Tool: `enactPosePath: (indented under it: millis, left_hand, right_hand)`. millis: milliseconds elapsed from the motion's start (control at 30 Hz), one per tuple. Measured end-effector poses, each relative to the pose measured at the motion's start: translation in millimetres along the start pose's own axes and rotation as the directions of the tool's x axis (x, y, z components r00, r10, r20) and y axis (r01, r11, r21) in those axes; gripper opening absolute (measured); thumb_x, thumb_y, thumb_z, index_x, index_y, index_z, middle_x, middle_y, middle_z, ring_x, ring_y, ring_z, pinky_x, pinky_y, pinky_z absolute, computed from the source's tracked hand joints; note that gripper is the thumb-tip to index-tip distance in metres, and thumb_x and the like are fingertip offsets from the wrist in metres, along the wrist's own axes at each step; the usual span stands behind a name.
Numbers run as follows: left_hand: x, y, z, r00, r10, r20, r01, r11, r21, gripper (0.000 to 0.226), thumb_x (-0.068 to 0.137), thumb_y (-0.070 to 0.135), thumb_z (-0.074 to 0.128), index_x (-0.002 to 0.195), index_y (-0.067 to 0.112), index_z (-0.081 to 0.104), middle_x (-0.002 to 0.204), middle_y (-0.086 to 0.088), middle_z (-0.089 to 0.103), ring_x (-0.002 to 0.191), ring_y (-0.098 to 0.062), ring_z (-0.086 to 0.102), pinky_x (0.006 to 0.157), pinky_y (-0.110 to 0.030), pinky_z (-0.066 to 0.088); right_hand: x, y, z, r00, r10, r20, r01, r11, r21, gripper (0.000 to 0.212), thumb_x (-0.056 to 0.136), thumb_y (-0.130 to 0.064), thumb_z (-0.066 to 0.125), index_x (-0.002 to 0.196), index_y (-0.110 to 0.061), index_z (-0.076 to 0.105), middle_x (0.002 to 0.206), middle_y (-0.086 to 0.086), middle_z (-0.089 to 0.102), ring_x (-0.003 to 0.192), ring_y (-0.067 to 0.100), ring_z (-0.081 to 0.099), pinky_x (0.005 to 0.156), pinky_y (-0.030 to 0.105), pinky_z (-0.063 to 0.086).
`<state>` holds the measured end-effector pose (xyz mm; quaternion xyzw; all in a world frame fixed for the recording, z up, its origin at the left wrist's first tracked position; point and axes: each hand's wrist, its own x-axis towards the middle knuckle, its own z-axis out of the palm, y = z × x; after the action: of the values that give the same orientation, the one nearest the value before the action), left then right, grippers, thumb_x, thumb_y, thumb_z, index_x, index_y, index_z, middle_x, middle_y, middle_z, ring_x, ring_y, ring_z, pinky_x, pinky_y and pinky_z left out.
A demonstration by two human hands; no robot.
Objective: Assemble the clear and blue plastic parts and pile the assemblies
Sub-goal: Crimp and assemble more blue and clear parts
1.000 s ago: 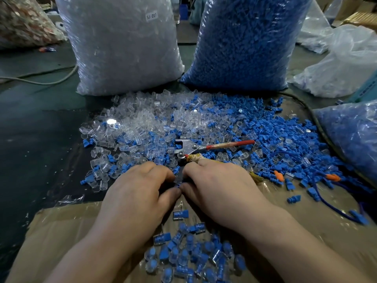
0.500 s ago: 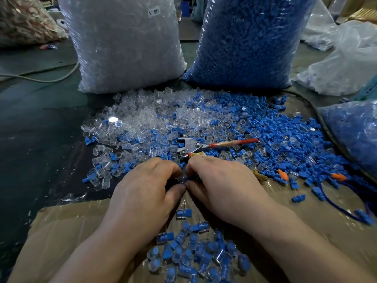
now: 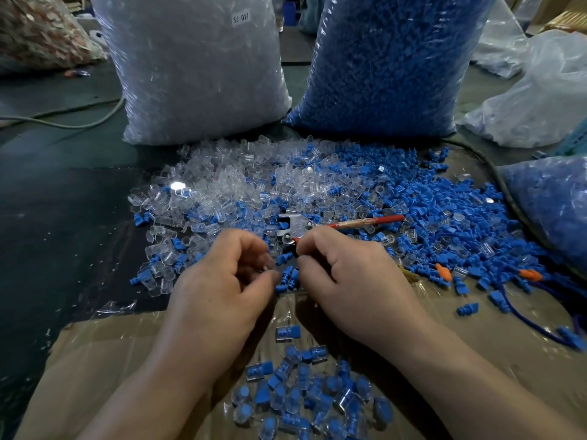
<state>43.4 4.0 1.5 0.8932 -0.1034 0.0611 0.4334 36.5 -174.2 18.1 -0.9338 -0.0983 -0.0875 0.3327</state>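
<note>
Two big sacks stand at the far side: the clear-parts sack (image 3: 197, 74) at eleven o'clock and the blue-parts sack (image 3: 387, 65) at one. In front of them, at twelve, spreads the loose heap (image 3: 317, 192) of clear and blue pieces. Cardboard (image 3: 95, 376) covers the near side and bears the pile of assemblies (image 3: 301, 398) at six. My left hand (image 3: 222, 287) pinches a clear cap (image 3: 268, 267) between thumb and fingertips. My right hand (image 3: 352, 281) pinches a blue plug (image 3: 283, 258), which points toward nine, just beside the cap. Red-handled pliers (image 3: 349, 223) lie on the heap beyond my knuckles.
</note>
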Motion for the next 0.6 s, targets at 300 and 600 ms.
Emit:
enactPosePath:
  millis: [300, 600]
  left_hand:
    - [-2, -1, -1, 0.996, -0.094, 0.001, 0.093, 0.985, -0.146, 0.032, 0.068, 0.045, 0.081, 0.094, 0.046, 0.062, 0.083, 0.013, 0.066, 0.067, -0.009, 0.065, 0.057, -0.029, 0.057]
    - [-7, 10, -2, 0.994, -0.102, 0.044, 0.11, 0.963, -0.246, 0.025, 0.075, 0.034, 0.081, 0.094, 0.043, 0.067, 0.071, 0.007, 0.068, 0.054, -0.007, 0.059, 0.051, -0.019, 0.053]
  right_hand:
    - [-11, -6, -7, 1.0, 0.001, 0.006, -0.004, 0.912, 0.41, 0.014, 0.093, -0.026, 0.065, 0.098, -0.039, 0.063, 0.091, -0.017, 0.065, 0.08, 0.004, 0.065, 0.069, 0.023, 0.053]
    - [-14, -9, -5, 0.991, -0.115, -0.069, 0.131, 0.934, 0.332, 0.012, 0.09, -0.025, 0.066, 0.098, -0.034, 0.066, 0.093, -0.017, 0.065, 0.087, 0.001, 0.063, 0.072, 0.016, 0.05]
